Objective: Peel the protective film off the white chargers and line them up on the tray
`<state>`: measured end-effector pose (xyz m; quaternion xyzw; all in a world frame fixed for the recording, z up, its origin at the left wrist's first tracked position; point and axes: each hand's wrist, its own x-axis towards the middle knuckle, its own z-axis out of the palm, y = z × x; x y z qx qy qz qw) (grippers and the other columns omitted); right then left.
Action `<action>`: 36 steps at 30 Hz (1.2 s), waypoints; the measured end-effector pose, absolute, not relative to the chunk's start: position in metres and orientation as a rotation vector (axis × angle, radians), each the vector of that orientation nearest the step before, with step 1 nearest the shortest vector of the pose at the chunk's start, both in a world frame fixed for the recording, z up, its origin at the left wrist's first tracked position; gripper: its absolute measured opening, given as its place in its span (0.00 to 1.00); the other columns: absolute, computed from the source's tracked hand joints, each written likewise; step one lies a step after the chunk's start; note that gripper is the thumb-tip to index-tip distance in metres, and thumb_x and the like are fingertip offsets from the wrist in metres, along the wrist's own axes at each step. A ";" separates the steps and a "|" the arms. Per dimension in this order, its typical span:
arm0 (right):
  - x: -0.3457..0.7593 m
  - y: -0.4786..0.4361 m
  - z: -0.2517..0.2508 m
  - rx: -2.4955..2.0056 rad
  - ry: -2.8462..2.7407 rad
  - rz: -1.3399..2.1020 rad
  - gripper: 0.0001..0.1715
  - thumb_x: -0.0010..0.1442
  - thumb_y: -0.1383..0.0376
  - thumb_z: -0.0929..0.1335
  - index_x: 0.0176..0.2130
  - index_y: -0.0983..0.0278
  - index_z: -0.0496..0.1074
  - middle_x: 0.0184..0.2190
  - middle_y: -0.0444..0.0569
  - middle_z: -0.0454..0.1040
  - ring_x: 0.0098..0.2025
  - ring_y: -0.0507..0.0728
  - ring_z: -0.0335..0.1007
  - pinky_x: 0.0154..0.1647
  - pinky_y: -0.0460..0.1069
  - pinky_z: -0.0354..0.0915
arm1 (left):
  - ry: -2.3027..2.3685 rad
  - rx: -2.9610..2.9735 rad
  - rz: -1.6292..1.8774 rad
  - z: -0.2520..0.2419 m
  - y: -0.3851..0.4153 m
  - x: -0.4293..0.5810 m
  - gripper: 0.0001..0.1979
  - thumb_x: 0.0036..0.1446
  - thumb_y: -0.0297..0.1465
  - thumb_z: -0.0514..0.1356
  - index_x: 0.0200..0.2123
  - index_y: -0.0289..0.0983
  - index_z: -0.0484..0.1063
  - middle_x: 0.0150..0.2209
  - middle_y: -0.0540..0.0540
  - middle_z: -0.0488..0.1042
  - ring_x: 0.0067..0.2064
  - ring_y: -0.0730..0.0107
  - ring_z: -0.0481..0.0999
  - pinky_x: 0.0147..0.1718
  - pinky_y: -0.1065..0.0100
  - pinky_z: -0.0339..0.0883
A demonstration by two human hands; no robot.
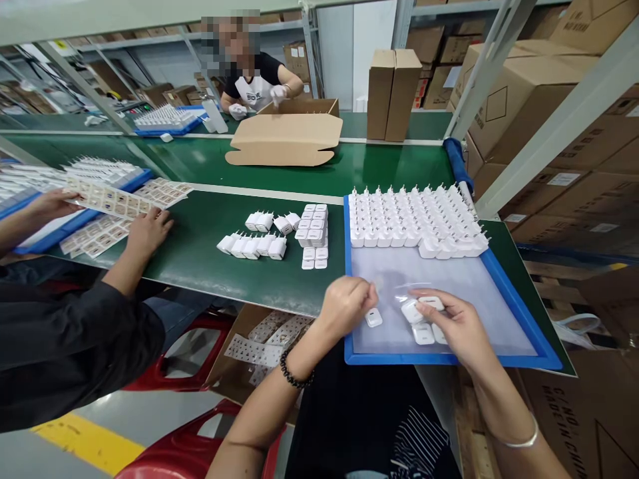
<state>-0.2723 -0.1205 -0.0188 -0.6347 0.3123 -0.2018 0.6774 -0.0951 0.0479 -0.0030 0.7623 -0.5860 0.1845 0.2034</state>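
My left hand hovers over the blue-rimmed tray, fingers pinched on a thin clear film. A loose white charger plug lies just below it. My right hand rests on the tray's clear sheet, fingers curled around several white charger plugs. Rows of upright white plugs fill the tray's far half.
More white plugs lie in groups on the green belt. A co-worker at left handles sticker sheets by another blue tray. Across the belt a person sits behind an open cardboard box. Stacked cartons stand right; red stools below.
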 end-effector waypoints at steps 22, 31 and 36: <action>-0.248 -0.074 -0.008 -1.247 0.674 -0.634 0.24 0.52 0.46 0.78 0.33 0.62 0.76 0.29 0.48 0.77 0.34 0.57 0.73 0.36 0.50 0.72 | -1.610 1.894 0.175 0.017 0.043 -0.146 0.19 0.74 0.36 0.54 0.61 0.34 0.71 0.56 0.35 0.81 0.57 0.59 0.82 0.54 0.60 0.80; -0.250 -0.079 -0.004 -1.155 0.628 -0.573 0.24 0.49 0.47 0.80 0.32 0.63 0.78 0.29 0.49 0.79 0.33 0.58 0.76 0.35 0.50 0.73 | -1.107 1.850 -0.400 0.026 0.034 -0.146 0.15 0.71 0.33 0.57 0.37 0.35 0.82 0.33 0.46 0.85 0.34 0.66 0.83 0.33 0.71 0.74; -0.261 -0.090 -0.011 -1.163 0.650 -0.553 0.24 0.49 0.48 0.81 0.34 0.63 0.79 0.29 0.51 0.82 0.32 0.60 0.79 0.35 0.52 0.75 | -1.041 1.900 -0.273 0.028 0.032 -0.139 0.18 0.71 0.33 0.56 0.29 0.35 0.75 0.26 0.48 0.79 0.27 0.71 0.76 0.28 0.72 0.66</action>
